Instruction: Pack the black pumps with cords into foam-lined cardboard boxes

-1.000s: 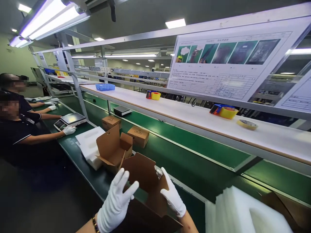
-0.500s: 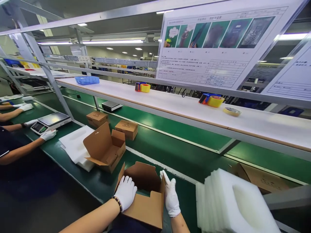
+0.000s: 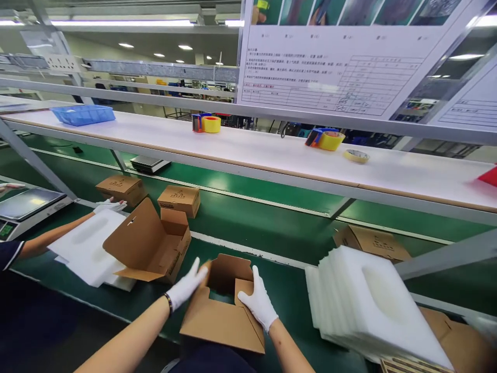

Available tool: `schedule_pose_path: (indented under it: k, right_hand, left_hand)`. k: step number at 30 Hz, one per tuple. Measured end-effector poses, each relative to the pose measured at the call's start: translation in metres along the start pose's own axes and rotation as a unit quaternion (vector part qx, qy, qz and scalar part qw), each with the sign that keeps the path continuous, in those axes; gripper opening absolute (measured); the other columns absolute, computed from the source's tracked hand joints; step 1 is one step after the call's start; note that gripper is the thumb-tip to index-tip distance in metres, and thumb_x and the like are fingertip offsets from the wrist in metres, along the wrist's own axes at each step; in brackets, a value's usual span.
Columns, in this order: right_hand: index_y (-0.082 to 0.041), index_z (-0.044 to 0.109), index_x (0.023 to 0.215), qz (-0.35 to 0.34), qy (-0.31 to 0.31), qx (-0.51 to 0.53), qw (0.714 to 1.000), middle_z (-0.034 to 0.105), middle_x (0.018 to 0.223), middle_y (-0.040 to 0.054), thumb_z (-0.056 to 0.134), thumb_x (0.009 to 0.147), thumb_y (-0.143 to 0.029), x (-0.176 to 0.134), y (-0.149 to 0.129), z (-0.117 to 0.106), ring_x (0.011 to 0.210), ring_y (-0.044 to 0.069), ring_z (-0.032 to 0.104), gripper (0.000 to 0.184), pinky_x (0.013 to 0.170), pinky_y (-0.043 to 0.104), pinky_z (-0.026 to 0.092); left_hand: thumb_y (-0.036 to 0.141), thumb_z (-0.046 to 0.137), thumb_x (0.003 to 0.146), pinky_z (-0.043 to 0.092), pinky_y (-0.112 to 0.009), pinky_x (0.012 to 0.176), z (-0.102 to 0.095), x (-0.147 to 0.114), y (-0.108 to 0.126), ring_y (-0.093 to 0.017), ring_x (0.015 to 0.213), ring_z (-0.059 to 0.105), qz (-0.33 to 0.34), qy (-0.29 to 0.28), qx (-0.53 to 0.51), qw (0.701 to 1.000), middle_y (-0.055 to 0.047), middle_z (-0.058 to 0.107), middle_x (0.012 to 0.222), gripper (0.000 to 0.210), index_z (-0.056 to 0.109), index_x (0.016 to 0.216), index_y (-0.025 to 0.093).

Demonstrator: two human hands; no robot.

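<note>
A brown cardboard box [image 3: 221,326] stands on the green bench in front of me, its top open and the bench surface showing through the middle. My left hand [image 3: 188,287], white-gloved with a beaded bracelet at the wrist, is at the box's left flap, which is slightly blurred. On the right side my right hand [image 3: 259,302], also gloved, grips the other flap. Its thumb lies over the inner face and its fingers point up along the outside. Left of these hands sits another opened carton [image 3: 176,254] with its lid raised.
White foam sheets [image 3: 87,241] lie by the opened carton; a foam stack [image 3: 349,300] stands at right. Closed boxes [image 3: 179,201] sit behind. A co-worker's gloved hand [image 3: 111,205] reaches in near a scale [image 3: 31,204]. A shelf [image 3: 252,155] holding tape dispensers [image 3: 326,140] crosses above.
My view has turned down and rightward. My left hand has moved from inside the box to its left flap. The right flap now leans inward under my right hand. The co-worker's hand has reached behind the foam.
</note>
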State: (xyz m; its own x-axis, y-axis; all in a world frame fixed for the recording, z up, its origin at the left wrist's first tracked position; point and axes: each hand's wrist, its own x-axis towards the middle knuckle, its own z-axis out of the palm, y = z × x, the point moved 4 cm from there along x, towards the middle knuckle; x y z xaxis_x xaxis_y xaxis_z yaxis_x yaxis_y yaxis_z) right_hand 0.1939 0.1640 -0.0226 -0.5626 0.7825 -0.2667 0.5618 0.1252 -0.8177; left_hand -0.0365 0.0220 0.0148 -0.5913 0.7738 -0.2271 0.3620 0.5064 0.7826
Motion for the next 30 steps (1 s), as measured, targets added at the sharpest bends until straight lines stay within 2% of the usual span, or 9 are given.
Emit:
schedule_pose_path:
  k: [4, 6, 9, 11, 13, 15, 17, 21, 30]
  right_hand:
    - [-0.025, 0.035, 0.137, -0.049, 0.049, 0.006, 0.998, 0.044, 0.13, 0.0076, 0.061, 0.066, -0.03, 0.0, 0.001, -0.002, 0.123, 0.024, 0.041, 0.076, 0.105, 0.04, 0.03]
    - [-0.023, 0.054, 0.122, -0.094, 0.01, 0.043, 0.995, 0.048, 0.129, 0.0082, 0.059, 0.069, -0.032, -0.003, 0.003, -0.005, 0.124, 0.024, 0.04, 0.054, 0.108, 0.04, 0.027]
    - [-0.024, 0.069, 0.101, -0.112, -0.085, 0.058, 0.988, 0.041, 0.139, 0.0058, 0.051, 0.079, -0.041, -0.007, 0.005, -0.007, 0.134, 0.026, 0.025, 0.033, 0.111, 0.044, 0.016]
    - [-0.026, 0.068, 0.105, -0.078, -0.103, -0.007, 0.992, 0.034, 0.144, 0.0044, 0.054, 0.077, -0.046, -0.006, 0.005, -0.006, 0.136, 0.029, 0.016, 0.037, 0.111, 0.046, 0.01]
    - [-0.026, 0.054, 0.126, -0.041, -0.098, -0.096, 0.99, 0.032, 0.144, 0.0082, 0.067, 0.064, -0.047, 0.0, 0.0, -0.002, 0.133, 0.032, 0.018, 0.067, 0.109, 0.046, 0.015]
    - [-0.022, 0.029, 0.142, -0.013, -0.098, -0.167, 0.981, 0.035, 0.139, 0.0139, 0.075, 0.05, -0.046, 0.008, -0.005, 0.004, 0.125, 0.034, 0.028, 0.106, 0.103, 0.045, 0.025]
    - [-0.019, 0.019, 0.145, 0.007, -0.105, -0.215, 0.971, 0.04, 0.131, 0.0159, 0.077, 0.044, -0.049, 0.014, -0.009, 0.01, 0.116, 0.035, 0.037, 0.12, 0.096, 0.043, 0.032]
    - [-0.021, 0.025, 0.142, 0.02, -0.097, -0.279, 0.955, 0.044, 0.122, 0.0146, 0.077, 0.037, -0.056, 0.02, -0.007, 0.019, 0.105, 0.035, 0.043, 0.122, 0.086, 0.043, 0.037]
    - [-0.017, 0.045, 0.127, 0.009, 0.006, -0.322, 0.947, 0.048, 0.115, 0.0149, 0.077, 0.036, -0.058, 0.018, 0.008, 0.04, 0.1, 0.036, 0.046, 0.105, 0.084, 0.046, 0.038]
  left_hand:
    - [0.038, 0.064, 0.069, 0.035, -0.039, 0.105, 0.03, 0.008, -0.008, -0.026, 0.123, 0.045, 0.06, -0.069, 0.049, 0.995, -0.014, 0.036, 0.141, 0.077, 0.032, 0.137, 0.018]
    - [0.033, 0.065, 0.067, 0.028, -0.039, 0.109, 0.03, 0.008, -0.003, -0.026, 0.128, 0.036, 0.139, -0.084, 0.091, 0.983, -0.013, 0.039, 0.136, 0.064, 0.046, 0.126, 0.018]
    - [0.038, 0.075, 0.055, 0.023, -0.047, 0.11, 0.024, 0.008, 0.002, -0.036, 0.135, 0.016, 0.206, -0.191, 0.174, 0.944, -0.013, 0.033, 0.141, 0.07, 0.055, 0.12, 0.022]
    - [0.044, 0.071, 0.061, 0.024, -0.049, 0.108, 0.021, 0.009, 0.007, -0.036, 0.135, 0.015, 0.221, -0.231, 0.223, 0.921, -0.009, 0.027, 0.146, 0.064, 0.055, 0.122, 0.03]
    - [0.05, 0.06, 0.072, 0.028, -0.046, 0.106, 0.02, 0.013, 0.013, -0.033, 0.13, 0.026, 0.216, -0.224, 0.269, 0.911, -0.006, 0.03, 0.145, 0.055, 0.053, 0.124, 0.035]
    - [0.055, 0.059, 0.069, 0.035, -0.045, 0.1, 0.026, 0.019, 0.019, -0.033, 0.122, 0.036, 0.192, -0.214, 0.307, 0.907, -0.007, 0.038, 0.139, 0.067, 0.046, 0.13, 0.035]
    - [0.056, 0.065, 0.059, 0.041, -0.048, 0.091, 0.035, 0.026, 0.024, -0.036, 0.113, 0.042, 0.166, -0.218, 0.33, 0.903, -0.011, 0.047, 0.129, 0.086, 0.039, 0.136, 0.03]
    - [0.046, 0.073, 0.047, 0.045, -0.05, 0.079, 0.052, 0.033, 0.026, -0.039, 0.102, 0.046, 0.136, -0.214, 0.366, 0.895, -0.015, 0.051, 0.114, 0.096, 0.041, 0.135, 0.024]
    - [0.024, 0.072, 0.053, 0.044, -0.05, 0.079, 0.061, 0.026, 0.022, -0.041, 0.107, 0.042, 0.115, -0.16, 0.351, 0.915, -0.016, 0.05, 0.117, 0.087, 0.04, 0.134, 0.023]
